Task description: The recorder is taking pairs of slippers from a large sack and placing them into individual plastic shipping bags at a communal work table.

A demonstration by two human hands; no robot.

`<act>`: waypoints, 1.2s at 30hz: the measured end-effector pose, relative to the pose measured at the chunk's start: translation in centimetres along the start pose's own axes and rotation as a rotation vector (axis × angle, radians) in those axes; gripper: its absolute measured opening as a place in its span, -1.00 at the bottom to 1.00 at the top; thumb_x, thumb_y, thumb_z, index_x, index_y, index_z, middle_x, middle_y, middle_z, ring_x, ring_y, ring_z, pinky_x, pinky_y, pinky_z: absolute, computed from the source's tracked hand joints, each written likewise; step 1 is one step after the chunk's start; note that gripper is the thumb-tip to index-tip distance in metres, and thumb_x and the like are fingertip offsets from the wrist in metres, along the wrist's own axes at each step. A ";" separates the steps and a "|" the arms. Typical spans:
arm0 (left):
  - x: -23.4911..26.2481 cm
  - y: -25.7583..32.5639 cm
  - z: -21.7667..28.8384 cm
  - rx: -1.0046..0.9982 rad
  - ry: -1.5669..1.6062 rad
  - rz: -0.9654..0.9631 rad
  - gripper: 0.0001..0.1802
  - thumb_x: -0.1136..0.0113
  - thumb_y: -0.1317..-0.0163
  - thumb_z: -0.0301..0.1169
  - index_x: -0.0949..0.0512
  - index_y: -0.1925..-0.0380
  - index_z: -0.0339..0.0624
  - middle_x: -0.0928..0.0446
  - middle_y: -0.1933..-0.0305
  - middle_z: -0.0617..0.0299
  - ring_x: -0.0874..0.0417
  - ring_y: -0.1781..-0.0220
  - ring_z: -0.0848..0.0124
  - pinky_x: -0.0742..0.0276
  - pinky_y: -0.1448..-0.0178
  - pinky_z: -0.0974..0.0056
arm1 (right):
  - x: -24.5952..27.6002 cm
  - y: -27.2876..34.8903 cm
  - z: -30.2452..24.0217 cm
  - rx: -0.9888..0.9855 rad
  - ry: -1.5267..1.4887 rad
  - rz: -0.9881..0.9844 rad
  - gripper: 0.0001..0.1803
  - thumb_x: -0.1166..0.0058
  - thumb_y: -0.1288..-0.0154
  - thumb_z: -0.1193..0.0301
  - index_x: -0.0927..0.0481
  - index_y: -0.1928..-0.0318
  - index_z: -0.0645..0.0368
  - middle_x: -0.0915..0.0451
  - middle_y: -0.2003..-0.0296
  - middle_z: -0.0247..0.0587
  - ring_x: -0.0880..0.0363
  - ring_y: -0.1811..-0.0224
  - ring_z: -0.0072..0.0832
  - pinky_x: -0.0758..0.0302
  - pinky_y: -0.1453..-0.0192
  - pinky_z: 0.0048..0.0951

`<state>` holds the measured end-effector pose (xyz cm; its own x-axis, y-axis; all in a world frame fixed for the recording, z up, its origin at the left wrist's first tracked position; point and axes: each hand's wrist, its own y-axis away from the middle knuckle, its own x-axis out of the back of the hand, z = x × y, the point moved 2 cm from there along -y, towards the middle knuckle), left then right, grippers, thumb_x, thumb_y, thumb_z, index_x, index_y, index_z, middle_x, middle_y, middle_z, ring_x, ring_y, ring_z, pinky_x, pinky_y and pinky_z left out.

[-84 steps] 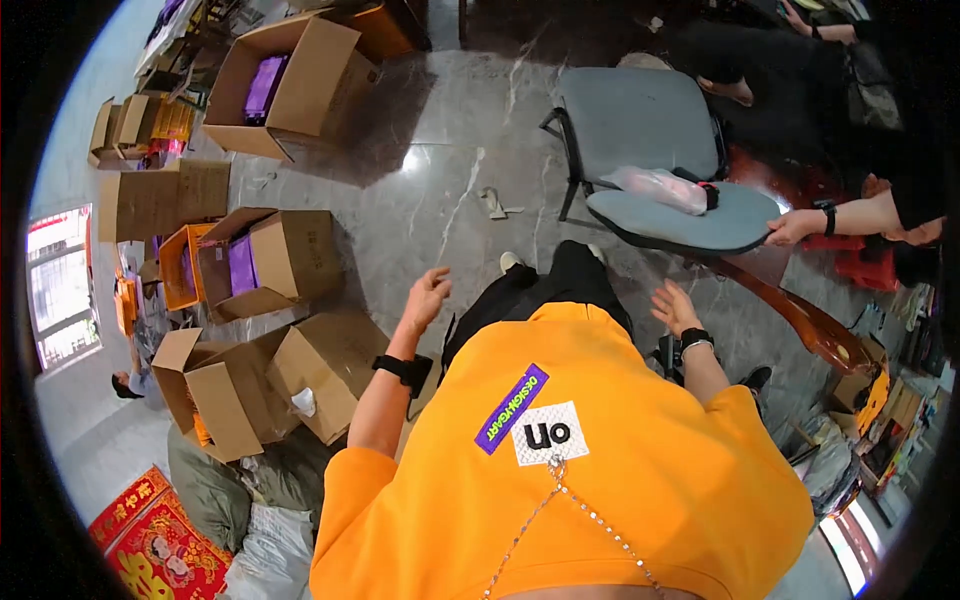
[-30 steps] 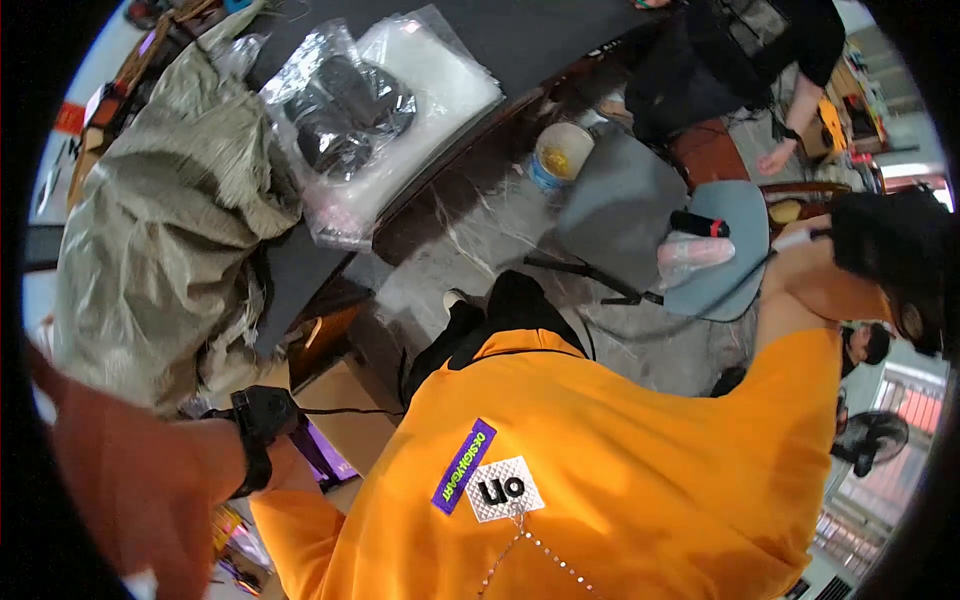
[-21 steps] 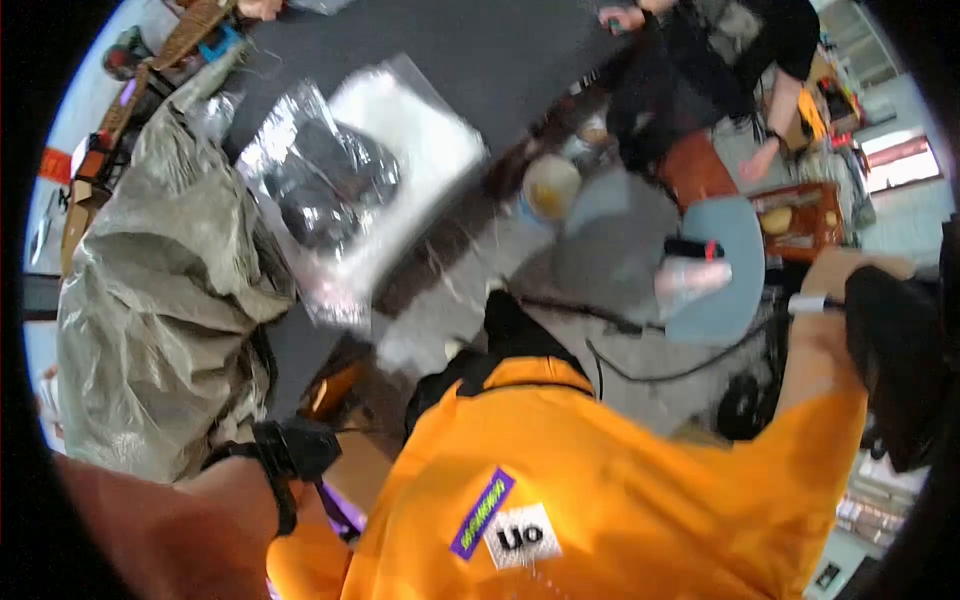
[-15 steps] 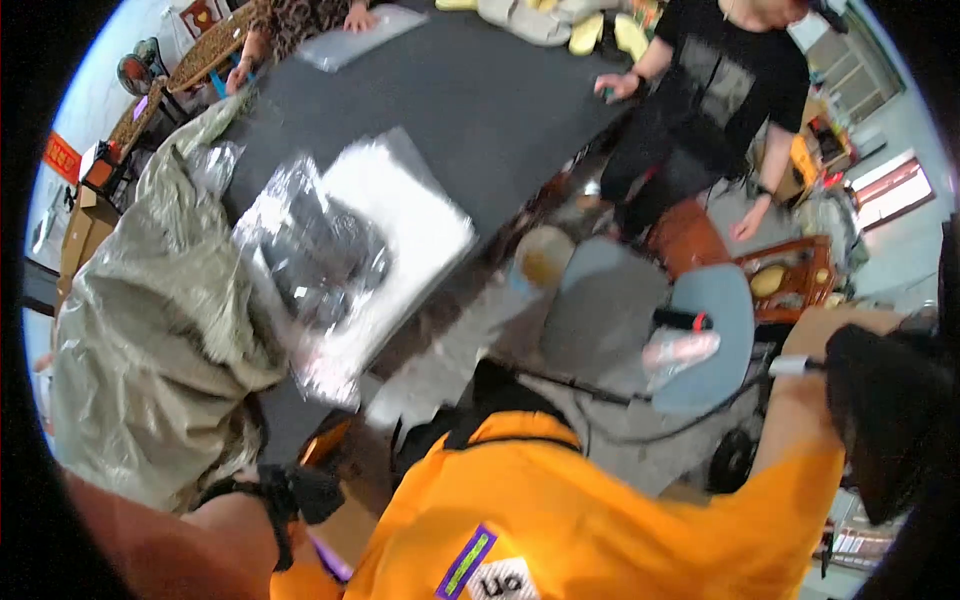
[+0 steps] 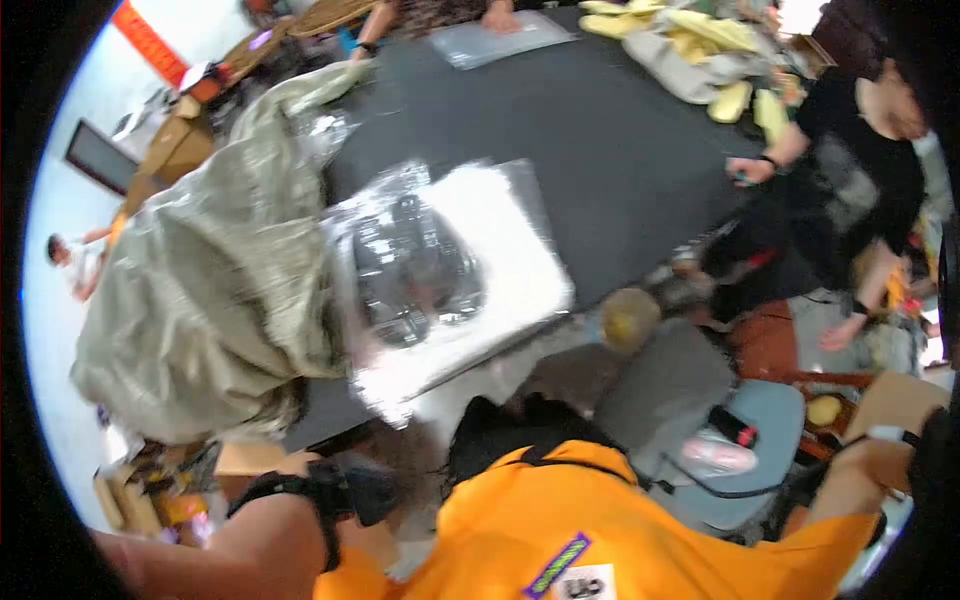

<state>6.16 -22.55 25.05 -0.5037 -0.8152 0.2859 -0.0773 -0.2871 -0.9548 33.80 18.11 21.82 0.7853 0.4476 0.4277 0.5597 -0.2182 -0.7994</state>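
Clear bag (image 5: 440,275), holding a dark item, lies flat on the near edge of the black table (image 5: 620,130), partly overhanging it; the view of it is blurred. It is the thing nearest the person's hands, and neither hand touches it.

Nearest the camera, the person's orange shirt (image 5: 620,530) fills the lower frame. The left forearm enters from the lower left with a black wrist strap (image 5: 330,495); the left hand itself is blurred and largely hidden behind the strap, so its grip cannot be judged. The right forearm (image 5: 880,440) rises at the lower right edge with a white band at the wrist; the right hand is cut off by the dark rim, and nothing of its fingers shows.

Just beyond the shirt stands a grey chair (image 5: 670,390), and beside it a blue seat (image 5: 760,450) carrying a pink-and-clear packet (image 5: 718,455).

Left of the clear bag, a large crumpled olive sack (image 5: 210,290) slumps against the table, touching the bag's left side.

At the table's right side a co-worker in black (image 5: 850,190) sits with one hand on the tabletop. At the far end lie yellow items (image 5: 700,40) and another flat clear bag (image 5: 500,35).
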 end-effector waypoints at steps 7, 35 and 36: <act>3.4 3.5 3.0 0.006 -0.388 0.081 -0.62 0.07 -0.10 -0.25 -0.27 0.12 -0.23 -0.25 0.13 0.06 -0.28 0.15 0.15 -0.25 0.06 0.12 | -5.5 -8.1 3.8 0.249 -0.283 -0.050 -0.54 0.10 -0.24 0.23 -0.36 -0.05 0.29 -0.49 0.07 -0.12 -0.48 0.07 -0.45 -0.39 -0.05 -0.41; -17.7 21.2 -16.4 1.004 -0.026 -0.600 -0.59 -0.12 0.04 -0.59 -0.43 0.09 -0.19 -0.40 0.01 0.04 -0.39 -0.02 0.08 -0.28 -0.11 0.16 | -23.9 9.7 8.0 -1.200 -0.762 -0.570 -0.49 0.06 -0.28 0.29 -0.25 -0.19 0.22 -0.34 -0.11 -0.22 -0.28 -0.15 -0.50 -0.21 -0.20 -0.45; -17.6 21.9 -16.5 1.047 -0.118 -0.475 -0.57 -0.12 0.05 -0.59 -0.41 0.08 -0.21 -0.39 0.01 0.03 -0.39 -0.02 0.08 -0.28 -0.11 0.17 | -24.8 10.7 8.7 -1.158 -0.712 -0.675 -0.50 0.05 -0.28 0.28 -0.26 -0.18 0.20 -0.36 -0.09 -0.23 -0.30 -0.13 -0.50 -0.25 -0.16 -0.46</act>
<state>-0.86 -6.18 -2.25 -0.5270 -0.5395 0.6567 0.5417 -0.8086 -0.2296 18.02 12.25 -0.97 0.2071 0.9783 0.0090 0.9106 -0.1961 0.3639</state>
